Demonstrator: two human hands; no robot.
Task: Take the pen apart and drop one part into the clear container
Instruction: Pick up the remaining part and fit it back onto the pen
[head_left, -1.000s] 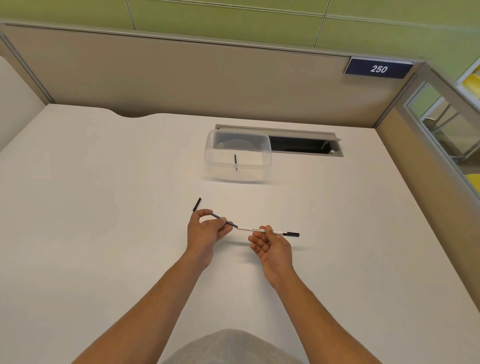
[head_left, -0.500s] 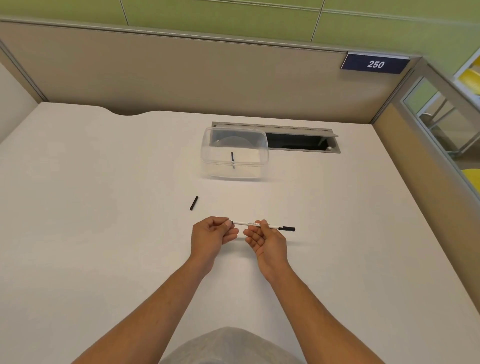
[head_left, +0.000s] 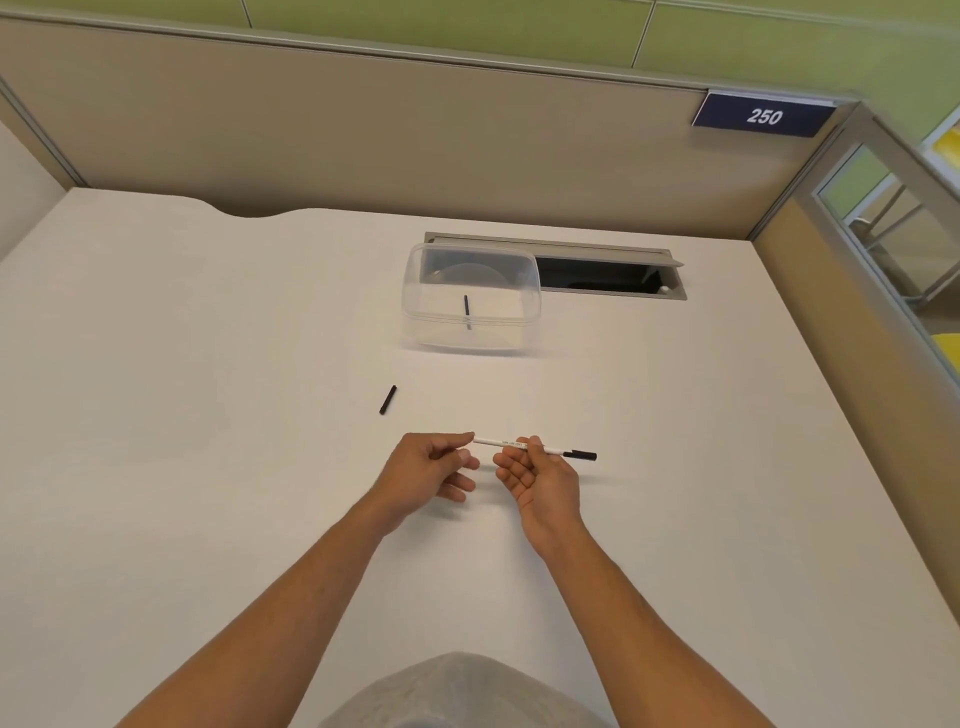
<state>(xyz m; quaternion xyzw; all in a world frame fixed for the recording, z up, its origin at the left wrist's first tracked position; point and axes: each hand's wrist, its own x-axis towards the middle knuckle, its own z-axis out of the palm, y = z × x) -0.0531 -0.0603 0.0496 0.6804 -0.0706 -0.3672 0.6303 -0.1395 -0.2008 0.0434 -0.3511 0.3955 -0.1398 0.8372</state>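
Pinched between the thumb and fingertips of the right hand (head_left: 540, 480), the pen (head_left: 524, 446) lies level above the desk (head_left: 208, 519), its white barrel running leftward to the left hand (head_left: 426, 473), whose curled fingers close round the barrel's left end; its black tip projects free to the right, beyond the right hand's grip. Whether the left hand clamps the barrel or only touches it cannot be told. A small black part (head_left: 387, 399) lies loose on the desk, up and left of the hands and well apart from them. One dark part (head_left: 467, 312) already lies inside the clear container (head_left: 470, 296), farther back beside the cable hatch (head_left: 613, 270). Judged step: the drop looks made, and the pen is in both hands. Next move, if more is to come off, calls for a firm hold on the barrel and a straight pull along its axis
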